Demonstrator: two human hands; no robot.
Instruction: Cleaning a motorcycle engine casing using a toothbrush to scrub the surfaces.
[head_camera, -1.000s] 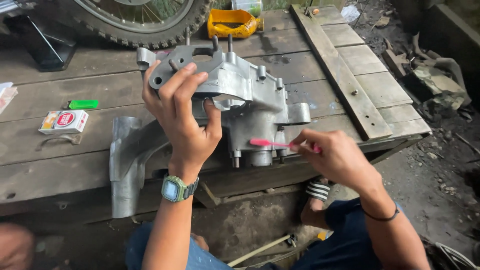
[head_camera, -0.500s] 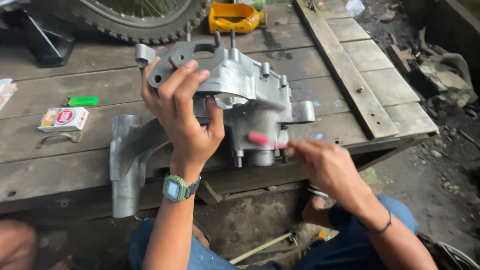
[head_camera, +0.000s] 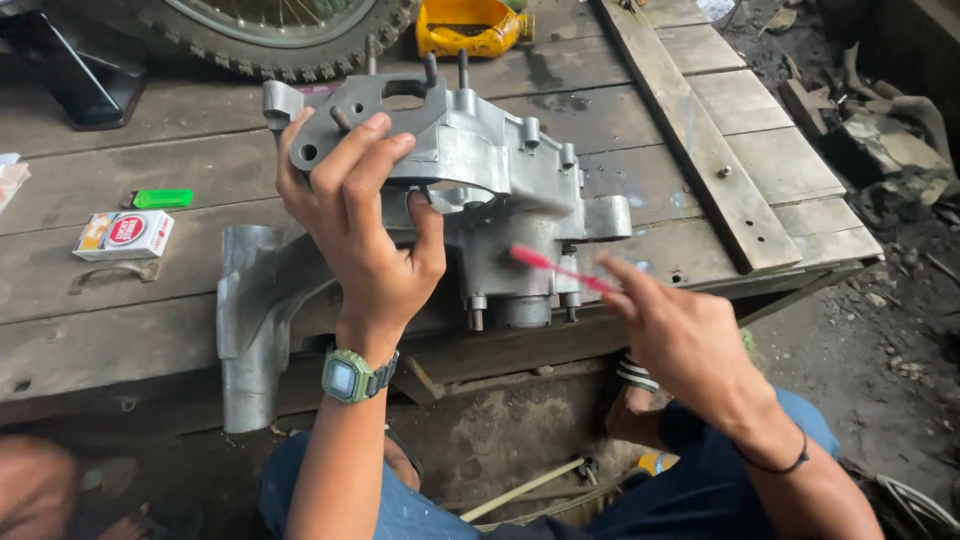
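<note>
A grey metal engine casing (head_camera: 500, 190) stands on a wooden plank platform (head_camera: 640, 180). My left hand (head_camera: 360, 230), with a green watch on the wrist, grips the casing's near side and holds it upright. My right hand (head_camera: 680, 330) holds a thin pink-handled brush (head_camera: 555, 265) whose tip rests against the casing's lower front. A second bare metal cover (head_camera: 255, 310) lies on the planks to the left of the casing, below my left hand.
A knobby tyre (head_camera: 280, 40) and a yellow container (head_camera: 475, 25) sit at the back. A small carton (head_camera: 125, 235) and a green lighter (head_camera: 162, 198) lie at the left. A loose plank (head_camera: 690, 140) runs diagonally at the right. Dirt ground with debris lies beyond.
My right hand has drawn back to the right and the pink brush now points further left onto the casing. My left hand keeps the same grip on the casing.
</note>
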